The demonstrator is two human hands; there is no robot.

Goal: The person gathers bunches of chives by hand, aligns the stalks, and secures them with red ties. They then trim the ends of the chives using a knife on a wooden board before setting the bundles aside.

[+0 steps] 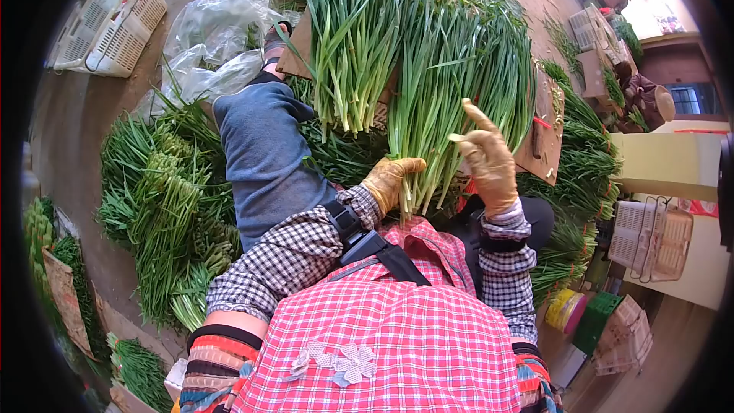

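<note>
Long green garlic chives [459,61] with pale stem ends lie in a thick layer on a board [547,157] across my lap, ends toward me. My left hand [391,183], in a yellowish glove, is closed around the lower stems of a bunch [417,176]. Just right of those stems, my gloved right hand [491,164] is raised with index finger and thumb apart, holding nothing visible. Another group of garlic chives [352,69] lies on the left part of the board. A dark narrow object [537,138] with a red bit beside it rests at the board's right side.
Heaped bundles of chives [168,199] cover the floor on my left, and more bundles [581,176] are stacked on the right. A white plastic crate [111,23] and clear plastic bags [218,30] stand at upper left. Baskets [650,237] are at the right.
</note>
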